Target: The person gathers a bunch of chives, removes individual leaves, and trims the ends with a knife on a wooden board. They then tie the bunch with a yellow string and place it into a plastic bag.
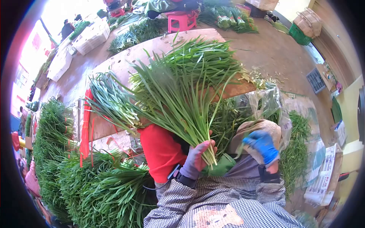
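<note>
My left hand point(195, 161), in a greyish-purple glove, is closed around the pale stem ends of a bunch of garlic chives point(178, 110). The long green leaves fan up and away over the board. My right hand point(262, 146), in a blue glove, is beside my right knee with its fingers curled. A thin chive leaf point(239, 152) hangs from those fingers. Beyond the held bunch, a heap of chives point(205, 57) lies on the wooden board point(167, 41). A smaller chive bundle point(114, 97) rests at the board's left.
Red ties point(85, 133) hang at the board's left edge. Piles of chives point(102, 190) fill the left side. Clear plastic point(262, 100) and loose leaves point(298, 144) are at the right. A pink stool point(180, 22) stands beyond the board, with a person there.
</note>
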A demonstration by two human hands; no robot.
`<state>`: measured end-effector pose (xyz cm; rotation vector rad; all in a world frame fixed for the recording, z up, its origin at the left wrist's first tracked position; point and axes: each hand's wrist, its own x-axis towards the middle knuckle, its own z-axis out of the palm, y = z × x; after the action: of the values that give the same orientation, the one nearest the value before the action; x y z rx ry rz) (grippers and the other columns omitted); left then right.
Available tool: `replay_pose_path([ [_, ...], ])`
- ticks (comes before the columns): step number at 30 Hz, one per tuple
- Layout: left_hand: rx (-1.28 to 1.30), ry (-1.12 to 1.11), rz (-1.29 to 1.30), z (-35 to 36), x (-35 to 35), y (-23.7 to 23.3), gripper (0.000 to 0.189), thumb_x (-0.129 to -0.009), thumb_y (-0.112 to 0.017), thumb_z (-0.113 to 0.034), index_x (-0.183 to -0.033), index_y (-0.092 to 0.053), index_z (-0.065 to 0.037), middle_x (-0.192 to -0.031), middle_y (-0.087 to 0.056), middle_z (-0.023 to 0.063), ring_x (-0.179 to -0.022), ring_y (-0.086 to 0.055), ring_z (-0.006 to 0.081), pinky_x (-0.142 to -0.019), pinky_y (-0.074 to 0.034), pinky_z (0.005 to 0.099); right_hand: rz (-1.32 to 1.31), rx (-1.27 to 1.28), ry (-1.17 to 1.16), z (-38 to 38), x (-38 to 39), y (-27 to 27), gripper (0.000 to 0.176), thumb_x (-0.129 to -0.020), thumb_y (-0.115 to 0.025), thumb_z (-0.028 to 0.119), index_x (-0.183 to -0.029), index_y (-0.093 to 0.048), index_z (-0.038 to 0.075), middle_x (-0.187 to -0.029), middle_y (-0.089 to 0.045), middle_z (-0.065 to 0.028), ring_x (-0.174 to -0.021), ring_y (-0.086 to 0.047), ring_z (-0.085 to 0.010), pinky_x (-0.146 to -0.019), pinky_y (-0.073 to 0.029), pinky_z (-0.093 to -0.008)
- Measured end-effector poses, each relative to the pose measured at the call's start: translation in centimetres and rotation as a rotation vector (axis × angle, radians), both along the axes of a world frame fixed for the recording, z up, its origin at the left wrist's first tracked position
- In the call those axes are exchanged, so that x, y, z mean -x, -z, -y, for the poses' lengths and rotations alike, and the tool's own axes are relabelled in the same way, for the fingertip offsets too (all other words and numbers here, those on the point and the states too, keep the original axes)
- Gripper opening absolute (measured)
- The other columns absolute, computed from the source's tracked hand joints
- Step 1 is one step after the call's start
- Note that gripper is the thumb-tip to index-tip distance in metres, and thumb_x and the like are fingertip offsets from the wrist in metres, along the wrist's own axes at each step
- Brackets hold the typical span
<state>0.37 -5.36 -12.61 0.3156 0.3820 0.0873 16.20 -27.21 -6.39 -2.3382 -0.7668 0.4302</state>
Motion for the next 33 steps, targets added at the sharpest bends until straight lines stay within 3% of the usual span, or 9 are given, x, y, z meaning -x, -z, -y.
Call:
replay_pose_path([
  [4,-0.131,-0.006,-0.041,0.4,0.0,0.7,0.048,-0.089,-0.062,-0.007,-0.135,-0.047,-0.007,-0.097,-0.064,0.005,-0.086,-0.065,0.0147,-0.08,-0.057,0.0323,-0.07,0.027,-0.03,-5.4,3.7,0.0,0.016,-0.078,-0.074,0.019,-0.082,-0.07,0.004,-0.075,-0.065,-0.0106,-0.063,-0.061,-0.0237,-0.06,-0.048,-0.0335],
  [6,-0.192,-0.022,-0.056,0.5,0.1,1.3,0.046,-0.089,-0.062,-0.005,-0.133,-0.049,-0.007,-0.099,-0.064,0.0061,-0.088,-0.065,0.0176,-0.08,-0.057,0.0349,-0.022,-0.451,-0.08,-8.5,5.1,0.4,0.024,-0.076,-0.075,0.024,-0.091,-0.07,0.005,-0.08,-0.065,-0.0108,-0.067,-0.063,-0.0266,-0.063,-0.05,-0.0361],
  [10,-0.262,-0.102,-0.086,1.2,0.2,2.9,0.039,-0.089,-0.061,-0.001,-0.127,-0.051,-0.004,-0.106,-0.064,0.0074,-0.097,-0.065,0.0212,-0.082,-0.057,0.0398,0.271,-0.211,-0.184,-12.2,5.4,0.2,0.039,-0.072,-0.079,0.02,-0.107,-0.068,0.006,-0.085,-0.066,-0.0109,-0.069,-0.064,-0.0228,-0.063,-0.052,-0.0333],
  [15,-0.298,-0.117,-0.024,1.6,0.5,3.5,0.04,-0.089,-0.061,-0.002,-0.127,-0.05,-0.005,-0.11,-0.062,0.0089,-0.097,-0.066,0.0228,-0.085,-0.056,0.0409,0.286,-0.166,-0.227,-12.1,4.8,2.6,0.033,-0.074,-0.077,0.017,-0.103,-0.069,0.003,-0.087,-0.068,-0.0115,-0.07,-0.065,-0.0204,-0.066,-0.053,-0.0306],
  [17,-0.203,0.0,-0.043,1.1,0.9,1.1,0.04,-0.089,-0.062,-0.009,-0.127,-0.05,-0.004,-0.111,-0.062,0.0104,-0.099,-0.065,0.0248,-0.09,-0.055,0.0448,-0.191,-0.346,-0.059,-12.0,4.8,2.4,0.026,-0.075,-0.077,0.015,-0.097,-0.069,0.002,-0.084,-0.068,-0.0076,-0.067,-0.062,-0.0138,-0.065,-0.051,-0.0265],
  [21,0.045,0.116,0.06,0.6,0.8,-0.2,0.04,-0.091,-0.06,-0.018,-0.127,-0.05,-0.002,-0.111,-0.062,0.0126,-0.099,-0.065,0.0264,-0.099,-0.049,0.052,-0.267,-0.53,0.078,-11.1,4.8,3.4,0.016,-0.079,-0.074,0.005,-0.094,-0.07,0.001,-0.082,-0.069,-0.0029,-0.066,-0.057,-0.0058,-0.061,-0.049,-0.0227],
  [24,0.201,0.164,0.158,0.5,0.6,0.0,0.043,-0.095,-0.055,-0.025,-0.128,-0.049,0.002,-0.109,-0.064,0.0105,-0.097,-0.064,0.0238,-0.108,-0.037,0.0559,-0.622,-0.798,0.2,-10.3,4.8,1.5,0.011,-0.083,-0.068,-0.002,-0.094,-0.071,0.0,-0.087,-0.071,-0.0042,-0.076,-0.063,-0.0076,-0.068,-0.051,-0.0228],
  [29,0.233,0.1,0.177,0.6,0.3,0.0,0.044,-0.094,-0.056,-0.017,-0.135,-0.045,-0.003,-0.106,-0.064,0.0081,-0.095,-0.064,0.0186,-0.106,-0.041,0.052,-0.631,-0.911,0.224,-9.3,5.2,0.6,0.009,-0.082,-0.067,-0.003,-0.091,-0.07,0.0,-0.091,-0.072,-0.0075,-0.081,-0.066,-0.0104,-0.07,-0.052,-0.0233],
  [33,0.277,0.05,0.184,0.6,-0.1,2.3,0.053,-0.093,-0.058,-0.009,-0.141,-0.038,-0.009,-0.104,-0.063,0.0072,-0.091,-0.064,0.015,-0.103,-0.044,0.0477,-0.491,-0.805,0.363,-7.6,4.8,-4.3,0.01,-0.082,-0.063,-0.003,-0.089,-0.07,0.0,-0.09,-0.072,-0.007,-0.071,-0.062,-0.0078,-0.064,-0.048,-0.0202],
])
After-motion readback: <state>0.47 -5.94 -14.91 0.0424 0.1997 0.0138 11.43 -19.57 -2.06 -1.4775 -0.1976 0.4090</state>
